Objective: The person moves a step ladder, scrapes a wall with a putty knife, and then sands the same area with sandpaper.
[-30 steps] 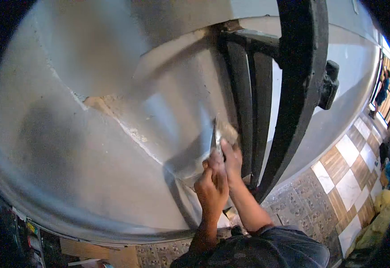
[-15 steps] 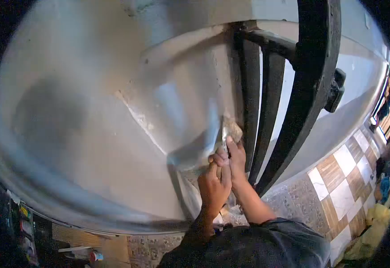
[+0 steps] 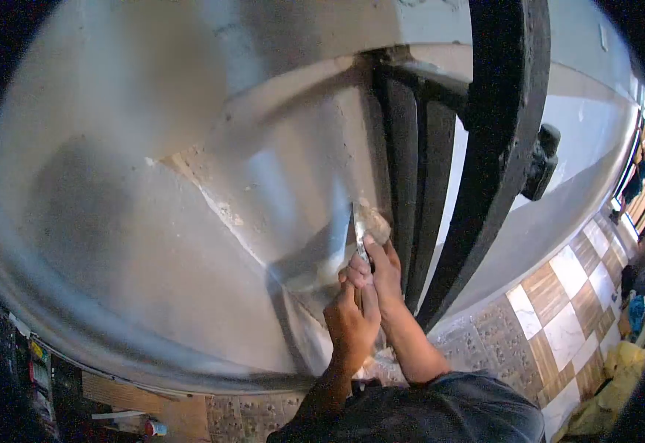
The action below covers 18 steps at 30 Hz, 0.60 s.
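Note:
My left hand (image 3: 350,321) is closed around a putty knife (image 3: 359,235), its narrow metal blade seen nearly edge-on and pointing up. Pressed close beside it, my right hand (image 3: 386,275) grips a flat, putty-smeared piece (image 3: 375,225), thumb along its lower edge; its handle, if any, is hidden by the fingers. Blade and piece meet or nearly meet. Both hands are in front of a grey-white wall (image 3: 189,295), left of a black metal grille (image 3: 503,148). A rough pale patched line (image 3: 222,210) runs down the wall to the left of the hands.
The grille's thick bar stands close to my right arm. Below is a checkered tile floor (image 3: 570,325), with a yellow cloth (image 3: 621,369) at the lower right. Another person (image 3: 638,177) is far off at right. A small container (image 3: 156,427) sits at lower left.
Both hands, still together with the putty knife and smeared piece, have shifted slightly down and left in view. The wall and grille have shifted in view too. At far right, the distant person's figure shows more clearly.

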Motion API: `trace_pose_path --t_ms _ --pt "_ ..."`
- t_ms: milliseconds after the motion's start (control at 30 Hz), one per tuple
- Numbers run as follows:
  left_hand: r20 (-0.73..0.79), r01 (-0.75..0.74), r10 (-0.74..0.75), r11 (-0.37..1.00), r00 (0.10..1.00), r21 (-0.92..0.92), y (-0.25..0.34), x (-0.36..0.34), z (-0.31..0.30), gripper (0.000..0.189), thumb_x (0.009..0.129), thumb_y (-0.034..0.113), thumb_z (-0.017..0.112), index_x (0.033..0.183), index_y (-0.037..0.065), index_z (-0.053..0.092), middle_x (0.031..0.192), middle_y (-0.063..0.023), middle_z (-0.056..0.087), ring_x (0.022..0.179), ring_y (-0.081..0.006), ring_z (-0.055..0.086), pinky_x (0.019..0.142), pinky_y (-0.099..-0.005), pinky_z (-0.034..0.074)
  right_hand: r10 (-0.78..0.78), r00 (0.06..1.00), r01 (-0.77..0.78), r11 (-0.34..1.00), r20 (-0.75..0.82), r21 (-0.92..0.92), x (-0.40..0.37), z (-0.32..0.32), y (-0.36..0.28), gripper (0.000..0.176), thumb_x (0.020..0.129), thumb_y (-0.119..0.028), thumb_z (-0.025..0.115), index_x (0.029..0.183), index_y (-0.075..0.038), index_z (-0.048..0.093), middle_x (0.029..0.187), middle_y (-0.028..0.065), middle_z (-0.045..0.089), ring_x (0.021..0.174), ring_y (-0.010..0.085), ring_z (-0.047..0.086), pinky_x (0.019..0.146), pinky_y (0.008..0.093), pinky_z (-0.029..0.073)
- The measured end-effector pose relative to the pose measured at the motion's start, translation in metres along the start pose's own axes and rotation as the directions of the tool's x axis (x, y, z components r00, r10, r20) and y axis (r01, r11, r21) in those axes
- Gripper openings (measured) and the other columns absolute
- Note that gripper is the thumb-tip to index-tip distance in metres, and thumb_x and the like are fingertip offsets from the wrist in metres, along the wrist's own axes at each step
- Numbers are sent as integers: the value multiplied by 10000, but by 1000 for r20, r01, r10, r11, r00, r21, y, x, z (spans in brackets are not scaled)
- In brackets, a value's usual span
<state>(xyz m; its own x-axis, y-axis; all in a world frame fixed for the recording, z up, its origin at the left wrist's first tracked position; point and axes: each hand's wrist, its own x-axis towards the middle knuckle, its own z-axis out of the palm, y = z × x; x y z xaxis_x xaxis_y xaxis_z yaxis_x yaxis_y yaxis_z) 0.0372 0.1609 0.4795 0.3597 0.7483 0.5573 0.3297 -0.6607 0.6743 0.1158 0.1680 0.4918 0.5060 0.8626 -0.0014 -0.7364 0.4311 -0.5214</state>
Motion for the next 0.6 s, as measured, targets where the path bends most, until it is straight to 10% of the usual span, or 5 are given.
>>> trace_pose_path --t_ms 600 --pt "-117 2 -9 998 993 -65 -21 -12 13 210 811 125 497 938 -33 551 689 -224 582 664 -361 600 578 -405 455 26 991 -14 996 130 -88 10 -17 14 248 875 -259 497 1039 -112 383 545 13 381 438 120 388 441 265 370"
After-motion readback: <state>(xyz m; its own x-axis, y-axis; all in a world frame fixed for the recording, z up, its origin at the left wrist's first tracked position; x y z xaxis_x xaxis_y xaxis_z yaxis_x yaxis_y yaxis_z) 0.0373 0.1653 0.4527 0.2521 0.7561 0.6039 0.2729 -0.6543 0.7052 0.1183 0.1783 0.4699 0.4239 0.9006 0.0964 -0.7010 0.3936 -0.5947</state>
